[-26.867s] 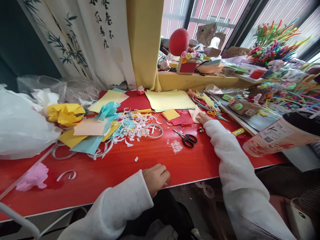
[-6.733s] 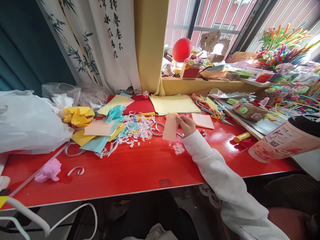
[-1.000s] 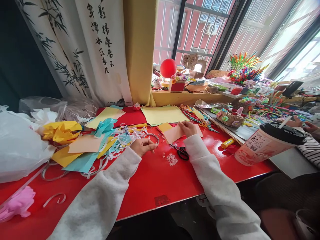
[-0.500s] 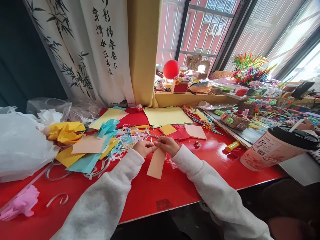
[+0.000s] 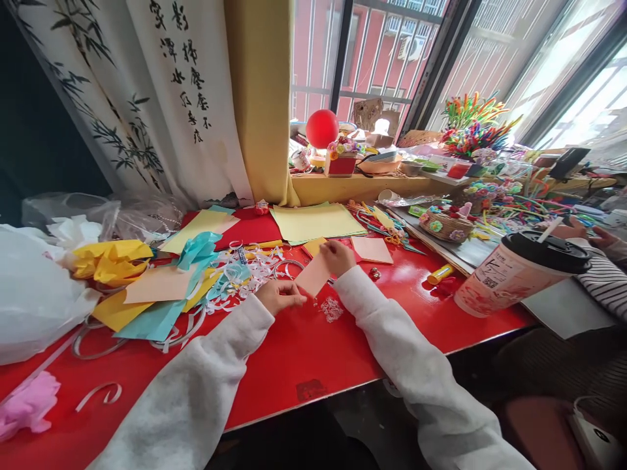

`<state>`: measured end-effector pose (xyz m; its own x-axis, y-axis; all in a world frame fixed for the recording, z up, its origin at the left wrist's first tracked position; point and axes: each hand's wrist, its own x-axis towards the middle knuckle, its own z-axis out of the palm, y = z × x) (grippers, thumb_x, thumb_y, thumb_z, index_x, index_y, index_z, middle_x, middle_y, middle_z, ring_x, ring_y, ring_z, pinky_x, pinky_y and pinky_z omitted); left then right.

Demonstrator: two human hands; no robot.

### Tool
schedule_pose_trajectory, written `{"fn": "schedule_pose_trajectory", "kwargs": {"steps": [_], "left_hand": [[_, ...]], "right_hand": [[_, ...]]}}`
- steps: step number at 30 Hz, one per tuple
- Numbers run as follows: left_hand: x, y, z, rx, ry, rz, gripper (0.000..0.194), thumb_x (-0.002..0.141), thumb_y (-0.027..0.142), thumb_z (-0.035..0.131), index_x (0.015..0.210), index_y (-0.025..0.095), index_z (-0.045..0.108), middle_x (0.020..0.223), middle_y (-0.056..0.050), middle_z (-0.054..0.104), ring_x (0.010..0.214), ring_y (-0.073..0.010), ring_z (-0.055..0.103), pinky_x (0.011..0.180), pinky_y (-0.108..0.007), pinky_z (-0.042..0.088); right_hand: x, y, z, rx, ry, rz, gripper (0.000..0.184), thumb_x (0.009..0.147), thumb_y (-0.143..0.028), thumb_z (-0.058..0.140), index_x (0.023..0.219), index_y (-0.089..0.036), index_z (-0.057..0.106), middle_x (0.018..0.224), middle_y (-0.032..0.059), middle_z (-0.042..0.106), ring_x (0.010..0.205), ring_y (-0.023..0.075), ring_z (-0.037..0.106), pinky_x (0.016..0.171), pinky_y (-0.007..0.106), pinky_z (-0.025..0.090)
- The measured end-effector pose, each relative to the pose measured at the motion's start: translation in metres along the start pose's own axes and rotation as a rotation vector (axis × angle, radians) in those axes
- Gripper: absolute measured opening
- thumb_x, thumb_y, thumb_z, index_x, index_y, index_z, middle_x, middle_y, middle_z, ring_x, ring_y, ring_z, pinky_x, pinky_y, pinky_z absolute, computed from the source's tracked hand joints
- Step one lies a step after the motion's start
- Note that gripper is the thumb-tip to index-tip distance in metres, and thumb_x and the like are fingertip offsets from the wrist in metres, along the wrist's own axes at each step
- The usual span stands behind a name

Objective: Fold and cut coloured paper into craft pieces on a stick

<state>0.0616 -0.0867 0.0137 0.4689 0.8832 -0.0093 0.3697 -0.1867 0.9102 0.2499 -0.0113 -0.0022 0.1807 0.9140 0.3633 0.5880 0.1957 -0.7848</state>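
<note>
My right hand (image 5: pixel 337 256) pinches the top of a peach paper strip (image 5: pixel 312 276) and holds it just above the red table (image 5: pixel 304 352). My left hand (image 5: pixel 278 295) lies curled on the table beside the strip's lower end, thumb and fingers pressed together near its edge. Whether the left hand touches the strip I cannot tell. A second peach sheet (image 5: pixel 372 249) lies flat to the right. White paper trimmings (image 5: pixel 249 261) are scattered behind my left hand.
Coloured paper sheets (image 5: pixel 161 284) and a white plastic bag (image 5: pixel 34 294) crowd the left. A takeaway cup (image 5: pixel 519 274), a glue stick (image 5: pixel 441 274) and a flower basket (image 5: pixel 445 225) stand right. Another person's hand and striped sleeve (image 5: pixel 605 281) show at far right. Yellow sheets (image 5: pixel 316 222) lie behind.
My right hand has lifted the peach strip up and to the right, away from my left hand. Half a second ago both hands met at the strip's top.
</note>
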Motion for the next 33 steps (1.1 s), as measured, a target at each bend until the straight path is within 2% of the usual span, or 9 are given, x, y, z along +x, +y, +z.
{"fn": "schedule_pose_trajectory", "kwargs": {"steps": [3, 5, 7, 12, 16, 21, 25, 28, 33], "left_hand": [[-0.001, 0.005, 0.0, -0.025, 0.07, -0.012, 0.027, 0.063, 0.042, 0.056, 0.06, 0.015, 0.055, 0.054, 0.001, 0.053, 0.047, -0.0063, 0.042, 0.045, -0.019, 0.031], [0.0, 0.005, -0.002, -0.016, 0.278, -0.012, 0.03, 0.066, 0.044, 0.052, 0.077, 0.017, 0.059, 0.067, 0.0, 0.056, 0.054, -0.0074, 0.046, 0.047, -0.018, 0.032], [0.003, 0.001, -0.003, -0.005, 0.381, -0.043, 0.04, 0.064, 0.045, 0.054, 0.094, 0.021, 0.057, 0.078, -0.001, 0.057, 0.062, -0.0091, 0.049, 0.049, -0.018, 0.034], [0.004, -0.008, -0.004, -0.053, 0.103, -0.134, 0.036, 0.058, 0.048, 0.058, 0.066, 0.013, 0.058, 0.051, 0.003, 0.049, 0.039, -0.0044, 0.035, 0.039, -0.02, 0.025], [0.003, -0.009, -0.008, -0.082, 0.304, -0.136, 0.033, 0.062, 0.048, 0.054, 0.061, 0.015, 0.053, 0.033, 0.008, 0.034, 0.029, -0.0042, 0.027, 0.033, -0.02, 0.018], [0.005, -0.012, -0.012, -0.14, 0.37, -0.128, 0.031, 0.069, 0.046, 0.048, 0.062, 0.015, 0.05, 0.028, 0.008, 0.034, 0.025, -0.0043, 0.029, 0.03, -0.017, 0.02], [0.009, -0.018, -0.008, -0.199, 0.329, -0.149, 0.037, 0.063, 0.048, 0.053, 0.079, 0.015, 0.053, 0.035, 0.007, 0.04, 0.027, -0.0061, 0.037, 0.03, -0.017, 0.026], [0.009, -0.02, -0.005, -0.204, 0.286, -0.164, 0.041, 0.058, 0.049, 0.058, 0.078, 0.014, 0.054, 0.04, 0.006, 0.044, 0.029, -0.007, 0.039, 0.03, -0.02, 0.03], [0.006, -0.016, -0.004, 0.004, 0.356, -0.175, 0.041, 0.072, 0.048, 0.04, 0.091, 0.015, 0.056, 0.035, 0.004, 0.042, 0.029, -0.0094, 0.039, 0.035, -0.022, 0.031]], "right_hand": [[0.005, 0.003, -0.01, 0.04, 0.09, 0.043, 0.033, 0.066, -0.047, 0.047, 0.066, -0.015, 0.057, 0.067, 0.0041, 0.059, 0.061, 0.0122, 0.049, 0.055, 0.024, 0.037], [0.001, -0.002, -0.01, 0.14, -0.005, 0.04, 0.036, 0.063, -0.05, 0.05, 0.066, -0.015, 0.057, 0.064, 0.0031, 0.057, 0.058, 0.0114, 0.048, 0.052, 0.023, 0.038], [-0.008, -0.011, -0.004, 0.238, -0.143, 0.04, 0.037, 0.06, -0.051, 0.053, 0.067, -0.015, 0.057, 0.058, 0.001, 0.055, 0.053, 0.0102, 0.047, 0.048, 0.022, 0.037], [-0.028, -0.034, 0.006, 0.464, -0.353, 0.019, 0.036, 0.06, -0.05, 0.056, 0.072, -0.016, 0.057, 0.057, -0.0005, 0.051, 0.052, 0.0083, 0.049, 0.045, 0.019, 0.04], [-0.029, -0.036, -0.003, 0.671, -0.506, 0.212, 0.044, 0.065, -0.055, 0.048, 0.09, -0.019, 0.053, 0.066, 0.0011, 0.056, 0.051, 0.0096, 0.056, 0.044, 0.022, 0.046], [-0.035, -0.036, -0.001, 0.589, -0.839, 0.281, 0.035, 0.052, -0.042, 0.067, 0.067, -0.012, 0.054, 0.054, 0.0009, 0.058, 0.046, 0.0097, 0.057, 0.046, 0.021, 0.049], [-0.037, -0.036, 0.004, 0.612, -0.748, 0.274, 0.035, 0.05, -0.042, 0.067, 0.06, -0.013, 0.051, 0.048, -0.0021, 0.054, 0.042, 0.0073, 0.053, 0.042, 0.02, 0.048], [-0.036, -0.034, 0.006, 0.621, -0.673, 0.259, 0.038, 0.049, -0.045, 0.066, 0.062, -0.013, 0.05, 0.05, -0.0026, 0.052, 0.043, 0.0069, 0.051, 0.041, 0.021, 0.048], [-0.04, -0.028, 0.012, 0.533, -0.597, 0.162, 0.04, 0.053, -0.052, 0.06, 0.061, -0.015, 0.046, 0.052, -0.0031, 0.048, 0.045, 0.0074, 0.049, 0.043, 0.022, 0.044]]}}
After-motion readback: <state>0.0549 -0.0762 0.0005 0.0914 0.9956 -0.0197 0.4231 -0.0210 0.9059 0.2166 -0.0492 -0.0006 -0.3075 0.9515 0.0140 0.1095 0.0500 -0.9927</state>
